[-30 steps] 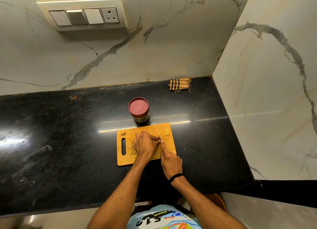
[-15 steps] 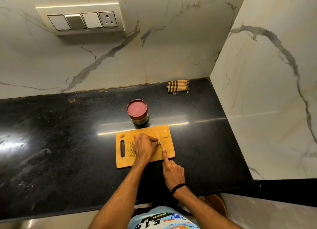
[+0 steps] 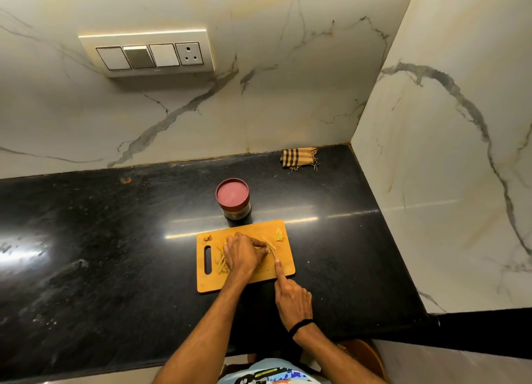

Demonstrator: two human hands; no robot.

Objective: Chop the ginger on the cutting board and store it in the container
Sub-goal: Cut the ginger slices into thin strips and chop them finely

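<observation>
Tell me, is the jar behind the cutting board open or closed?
Closed. The jar stands upright on the black counter, its red lid covering the whole top. Its contents cannot be seen.

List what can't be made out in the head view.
Head view:
- Ginger piece: mostly covered by the left hand gripping it.
- Knife: handle hidden inside the right hand; blade too thin to judge.
- Container: red lid on, contents unseen.
- Shirt: cut off by the bottom edge.
</observation>
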